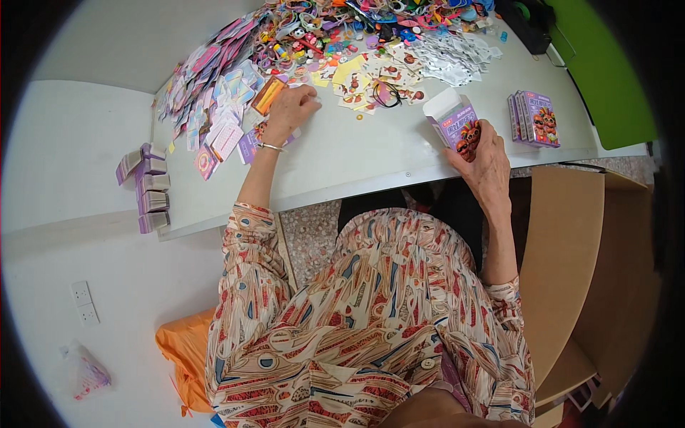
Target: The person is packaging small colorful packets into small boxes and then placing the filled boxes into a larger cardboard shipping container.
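Risk: box [460,128] held near bench [357,160] edge, top flap open, tilted; could tip and spill whatever is inside, or slip off the edge toward the lap. Contents not visible. Second risk: left hand [291,110] working at the margin of a dense pile of cards [214,93]; could lift several at once or drag neighbours out of place. Loose sheets near the left bench edge liable to slide off.

Grip, right hand [485,160]: fingers closed around lower part of purple box, holding it just above the bench, opening facing up and away. Grip, left hand: fingers curled down, tips pressed on small cards just beside an orange packet [269,95]; whether anything is pinched, cannot tell. Finished boxes [534,118] standing well to the right; flat purple stacks [146,189] at far left.
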### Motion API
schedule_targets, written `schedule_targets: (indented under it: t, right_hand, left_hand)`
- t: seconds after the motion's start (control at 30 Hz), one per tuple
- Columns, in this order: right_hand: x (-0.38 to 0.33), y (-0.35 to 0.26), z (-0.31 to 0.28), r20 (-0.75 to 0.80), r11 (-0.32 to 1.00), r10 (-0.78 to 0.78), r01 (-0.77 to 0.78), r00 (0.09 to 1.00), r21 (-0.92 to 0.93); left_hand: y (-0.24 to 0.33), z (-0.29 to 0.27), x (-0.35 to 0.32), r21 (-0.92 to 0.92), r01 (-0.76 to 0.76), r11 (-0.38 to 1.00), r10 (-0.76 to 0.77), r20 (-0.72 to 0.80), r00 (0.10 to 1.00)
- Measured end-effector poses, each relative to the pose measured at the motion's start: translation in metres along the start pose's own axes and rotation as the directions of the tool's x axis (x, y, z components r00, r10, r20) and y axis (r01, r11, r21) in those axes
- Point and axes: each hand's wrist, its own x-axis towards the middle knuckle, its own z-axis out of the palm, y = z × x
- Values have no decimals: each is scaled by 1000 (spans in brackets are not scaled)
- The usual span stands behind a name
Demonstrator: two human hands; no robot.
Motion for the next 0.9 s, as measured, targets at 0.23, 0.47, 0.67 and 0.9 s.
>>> schedule_targets:
  t: [0.23,0.47,0.67,0.9]
  right_hand:
    - [1,-3,-2,17,1000,0,0,1000,9]
    - [-2,-10,-5,49,1000,-3,2,999,29]
    - [-4,-12,-3,50,1000,-12,10,999,28]
    - [-5,-12,-1,63,999,-19,16,998,38]
  left_hand:
    - [-4,-1,7,86,-14,996,2,132,991]
    - [-19,4,10,41,-9,999,6,66,998]
    - [-13,-1,9,54,0,999,-7,142,990]
    - [-14,4,2,8,-29,1000,29,-37,999]
